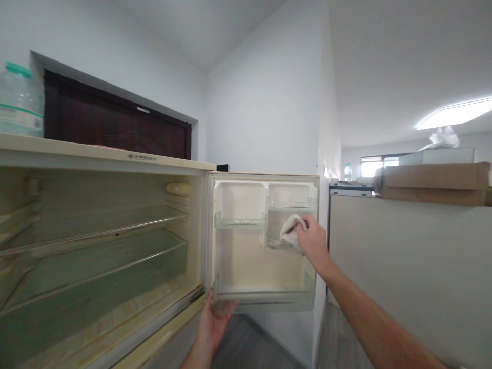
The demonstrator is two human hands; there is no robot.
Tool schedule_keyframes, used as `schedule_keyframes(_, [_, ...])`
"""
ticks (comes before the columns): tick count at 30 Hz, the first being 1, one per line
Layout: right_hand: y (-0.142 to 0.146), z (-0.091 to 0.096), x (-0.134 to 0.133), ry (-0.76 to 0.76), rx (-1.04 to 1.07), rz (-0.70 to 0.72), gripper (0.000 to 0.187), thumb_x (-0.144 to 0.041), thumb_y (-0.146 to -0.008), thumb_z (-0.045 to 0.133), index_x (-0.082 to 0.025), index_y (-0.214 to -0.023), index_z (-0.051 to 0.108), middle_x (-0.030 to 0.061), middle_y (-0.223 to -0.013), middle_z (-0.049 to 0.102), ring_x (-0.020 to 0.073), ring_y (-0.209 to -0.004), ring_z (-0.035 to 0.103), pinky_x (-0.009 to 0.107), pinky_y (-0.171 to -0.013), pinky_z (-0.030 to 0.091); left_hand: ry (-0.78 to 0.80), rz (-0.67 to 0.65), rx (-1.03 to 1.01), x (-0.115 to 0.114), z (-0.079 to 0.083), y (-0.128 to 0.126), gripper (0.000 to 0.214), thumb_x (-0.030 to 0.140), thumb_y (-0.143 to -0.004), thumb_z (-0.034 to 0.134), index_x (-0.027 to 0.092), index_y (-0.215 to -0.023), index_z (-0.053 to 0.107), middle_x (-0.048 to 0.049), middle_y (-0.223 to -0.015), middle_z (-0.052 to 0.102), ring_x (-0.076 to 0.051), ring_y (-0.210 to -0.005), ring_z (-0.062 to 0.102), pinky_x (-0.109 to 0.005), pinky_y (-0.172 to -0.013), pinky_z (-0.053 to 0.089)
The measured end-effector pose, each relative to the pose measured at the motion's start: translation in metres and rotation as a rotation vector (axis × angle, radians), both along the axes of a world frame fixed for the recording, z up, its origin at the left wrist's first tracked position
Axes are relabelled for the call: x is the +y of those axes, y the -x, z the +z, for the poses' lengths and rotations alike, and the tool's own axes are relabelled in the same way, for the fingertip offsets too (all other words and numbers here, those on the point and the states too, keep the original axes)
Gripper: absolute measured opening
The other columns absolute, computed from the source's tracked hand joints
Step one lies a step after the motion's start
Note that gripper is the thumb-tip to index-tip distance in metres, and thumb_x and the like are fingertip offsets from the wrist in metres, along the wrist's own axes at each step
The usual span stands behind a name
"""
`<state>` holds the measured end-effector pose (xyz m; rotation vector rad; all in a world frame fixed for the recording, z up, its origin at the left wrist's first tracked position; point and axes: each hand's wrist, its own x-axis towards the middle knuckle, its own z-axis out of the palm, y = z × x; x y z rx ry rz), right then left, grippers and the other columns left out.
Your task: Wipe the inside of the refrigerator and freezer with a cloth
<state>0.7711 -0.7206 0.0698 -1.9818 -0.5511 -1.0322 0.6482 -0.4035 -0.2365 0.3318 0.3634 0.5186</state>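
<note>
My right hand (313,238) is closed on a crumpled white cloth (292,230). It holds the cloth against or just in front of the small right-hand shelf (277,243) inside the open refrigerator door (246,261). Lower down, my left hand (216,320) grips the bottom corner of the door near the hinge side. Its thumb is raised, and its fingers curl at the clear bottom door bin (269,302), partly hidden. To the left is the open refrigerator compartment (96,195), with glass shelves (115,228) and yellowish stains along its floor.
A plastic bottle (21,102) with a green cap stands on the refrigerator top (96,149). Behind is a dark wooden door (115,120). A white wall (265,102) rises behind the refrigerator door. At right, cardboard boxes (434,179) lie on a white cabinet or partition (407,256).
</note>
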Motion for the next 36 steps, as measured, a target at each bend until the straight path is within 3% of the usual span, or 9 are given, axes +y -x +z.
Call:
schedule_keyframes(3, [-0.022, 0.013, 0.027, -0.099, 0.176, 0.035, 0.03, -0.04, -0.1, 0.06, -0.019, -0.102, 0.08, 0.0171, -0.107, 0.086, 0.0297, -0.096, 0.077, 0.037, -0.086, 0.055, -0.021, -0.002, -0.003, 0.0, 0.0, 0.002, 0.033, 0.034, -0.112, 0.07, 0.017, -0.139, 0.076, -0.011, -0.1, 0.089, -0.032, -0.092, 0.089, -0.06, -0.091, 0.078])
schedule_keyframes(7, [-0.03, 0.027, 0.063, -0.106, 0.372, 0.265, 0.04, -0.039, -0.102, 0.055, -0.014, -0.116, 0.083, 0.0187, -0.117, 0.088, 0.0323, -0.109, 0.082, 0.037, -0.087, 0.062, -0.032, 0.001, -0.022, 0.0, 0.0, 0.003, 0.038, 0.032, -0.11, 0.071, 0.019, -0.146, 0.074, -0.0103, -0.101, 0.09, -0.033, -0.093, 0.09, -0.063, -0.097, 0.076])
schedule_keyframes(12, [-0.017, 0.03, 0.084, 0.205, 0.302, 0.445, 0.038, -0.022, -0.099, 0.063, -0.02, -0.132, 0.082, 0.0116, -0.135, 0.086, 0.0278, -0.127, 0.079, 0.036, -0.108, 0.061, 0.002, -0.014, -0.029, 0.001, -0.001, 0.002, 0.05, 0.032, -0.109, 0.073, 0.023, -0.158, 0.066, -0.0098, -0.104, 0.091, -0.033, -0.094, 0.09, -0.068, -0.106, 0.072])
schedule_keyframes(18, [-0.028, 0.047, 0.044, 0.616, 0.352, 0.348, 0.027, -0.02, -0.099, 0.067, -0.019, -0.115, 0.089, 0.0067, -0.116, 0.09, 0.0272, -0.11, 0.082, 0.031, -0.098, 0.06, -0.035, 0.005, -0.024, 0.001, -0.001, 0.002, 0.042, 0.03, -0.11, 0.071, 0.024, -0.151, 0.07, -0.0087, -0.1, 0.091, -0.032, -0.091, 0.09, -0.062, -0.094, 0.077])
schedule_keyframes(22, [-0.038, 0.04, 0.02, 0.531, 0.184, 0.025, 0.043, -0.014, -0.099, 0.063, -0.019, -0.134, 0.087, 0.0125, -0.126, 0.088, 0.0272, -0.123, 0.079, 0.03, -0.107, 0.057, -0.05, -0.018, -0.03, 0.0, 0.002, 0.006, 0.031, 0.032, -0.111, 0.07, 0.017, -0.138, 0.075, -0.0126, -0.103, 0.09, -0.033, -0.091, 0.09, -0.061, -0.087, 0.079])
schedule_keyframes(24, [-0.039, 0.028, 0.013, 0.482, 0.052, -0.05, 0.05, -0.012, -0.101, 0.059, -0.021, -0.143, 0.085, 0.0145, -0.133, 0.085, 0.0273, -0.128, 0.077, 0.035, -0.114, 0.056, -0.051, -0.015, -0.029, 0.0, 0.004, 0.007, 0.025, 0.032, -0.111, 0.07, 0.017, -0.129, 0.078, -0.012, -0.1, 0.09, -0.033, -0.089, 0.09, -0.061, -0.086, 0.079])
schedule_keyframes(28, [-0.041, 0.01, -0.001, 0.523, -0.138, 0.034, 0.057, -0.005, -0.101, 0.055, -0.025, -0.144, 0.085, 0.0149, -0.148, 0.076, 0.0273, -0.131, 0.075, 0.041, -0.12, 0.057, -0.027, -0.035, -0.007, 0.003, 0.004, 0.009, 0.021, 0.035, -0.111, 0.07, 0.017, -0.117, 0.079, -0.0101, -0.094, 0.089, -0.032, -0.088, 0.089, -0.059, -0.087, 0.079])
schedule_keyframes(32, [-0.043, 0.018, -0.017, 0.746, -0.222, 0.143, 0.053, -0.005, -0.103, 0.054, -0.021, -0.145, 0.083, 0.017, -0.16, 0.068, 0.0299, -0.145, 0.066, 0.045, -0.127, 0.052, -0.029, -0.025, -0.026, 0.004, 0.003, 0.008, 0.023, 0.034, -0.111, 0.069, 0.019, -0.125, 0.079, -0.0092, -0.097, 0.089, -0.03, -0.09, 0.089, -0.06, -0.092, 0.078])
schedule_keyframes(36, [-0.04, 0.029, -0.027, 0.988, -0.108, 0.012, 0.033, -0.013, -0.109, 0.057, -0.011, -0.111, 0.089, 0.0239, -0.132, 0.075, 0.0334, -0.122, 0.074, 0.046, -0.118, 0.057, -0.029, -0.017, 0.0, 0.002, 0.003, 0.008, 0.027, 0.032, -0.111, 0.069, 0.02, -0.133, 0.078, -0.008, -0.096, 0.089, -0.03, -0.087, 0.089, -0.062, -0.094, 0.077])
